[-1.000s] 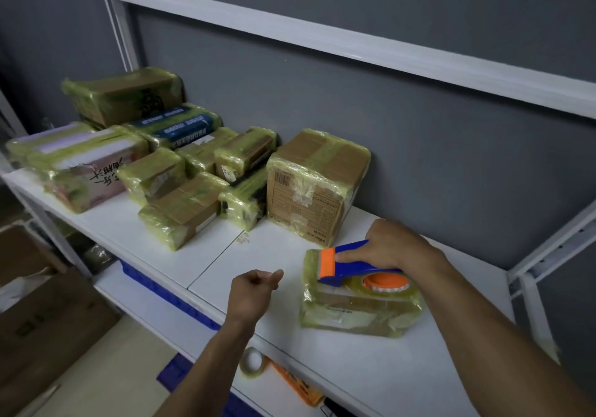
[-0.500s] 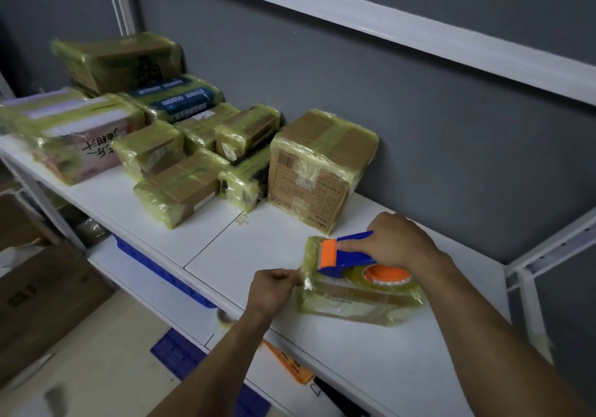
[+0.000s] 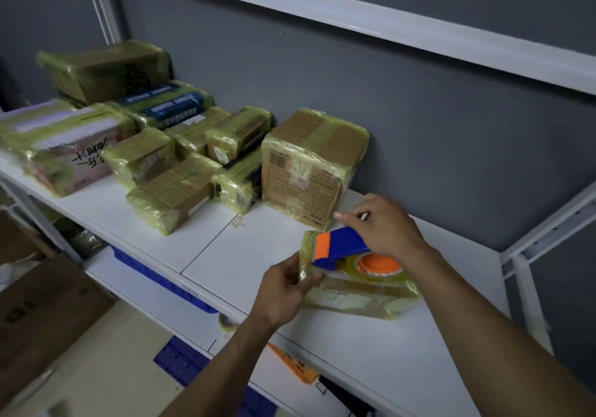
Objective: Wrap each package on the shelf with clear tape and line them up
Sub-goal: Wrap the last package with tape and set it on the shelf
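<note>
A flat package [image 3: 358, 297] wrapped in yellowish clear tape lies on the white shelf [image 3: 245, 255] near its front edge. On top of it sits a blue and orange tape dispenser [image 3: 342, 247] with a roll of clear tape [image 3: 379, 270]. My right hand [image 3: 383, 226] grips the dispenser's blue handle from behind. My left hand [image 3: 285, 283] grips the package's left end, thumb on top. A taller taped cardboard box [image 3: 309, 165] stands just behind, against the wall.
Several taped packages [image 3: 167, 145] are lined up along the shelf to the left. A lower shelf [image 3: 174, 307] holds a tape roll [image 3: 225, 321], a blue crate [image 3: 154, 274] and an orange item [image 3: 295, 365]. Cardboard boxes [image 3: 45, 307] sit on the floor at left.
My left hand moved right from open shelf space to the package and took hold of its left end. My right hand stayed on the dispenser.
</note>
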### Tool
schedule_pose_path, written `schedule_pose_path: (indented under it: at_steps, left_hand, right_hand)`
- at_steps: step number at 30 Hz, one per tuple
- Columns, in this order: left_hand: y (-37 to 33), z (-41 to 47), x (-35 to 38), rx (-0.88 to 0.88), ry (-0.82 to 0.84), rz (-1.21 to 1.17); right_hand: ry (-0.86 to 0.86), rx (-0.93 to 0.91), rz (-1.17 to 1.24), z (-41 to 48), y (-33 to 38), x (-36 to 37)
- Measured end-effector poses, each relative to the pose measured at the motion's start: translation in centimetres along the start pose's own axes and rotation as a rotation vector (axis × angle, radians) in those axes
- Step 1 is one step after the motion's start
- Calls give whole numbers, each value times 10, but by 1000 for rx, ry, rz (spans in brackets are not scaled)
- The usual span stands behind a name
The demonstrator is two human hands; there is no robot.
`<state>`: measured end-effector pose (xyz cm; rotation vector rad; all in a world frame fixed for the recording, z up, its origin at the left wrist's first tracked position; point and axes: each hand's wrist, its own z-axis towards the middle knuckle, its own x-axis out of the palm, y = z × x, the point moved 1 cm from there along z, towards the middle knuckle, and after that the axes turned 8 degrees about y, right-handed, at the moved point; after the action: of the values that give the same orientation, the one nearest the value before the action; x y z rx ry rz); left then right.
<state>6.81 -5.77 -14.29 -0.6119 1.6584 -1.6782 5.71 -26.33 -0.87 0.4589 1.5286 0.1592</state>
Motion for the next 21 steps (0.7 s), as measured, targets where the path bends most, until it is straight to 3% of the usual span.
schedule_pose_path:
  at_steps: [3, 8, 13, 21]
  left_hand:
    - [-1, 7, -19, 29, -8, 15]
    - [9, 16, -78, -13, -130, 38]
    - [7, 16, -77, 14, 43, -1]
    - [13, 13, -80, 46, 14, -10]
  right_hand:
    - [25, -73, 66, -1, 9, -2]
    - [340, -104, 125, -7, 20, 9]
    - [265, -148, 223, -5, 27, 18]
    - [231, -99, 302, -15, 26, 17]
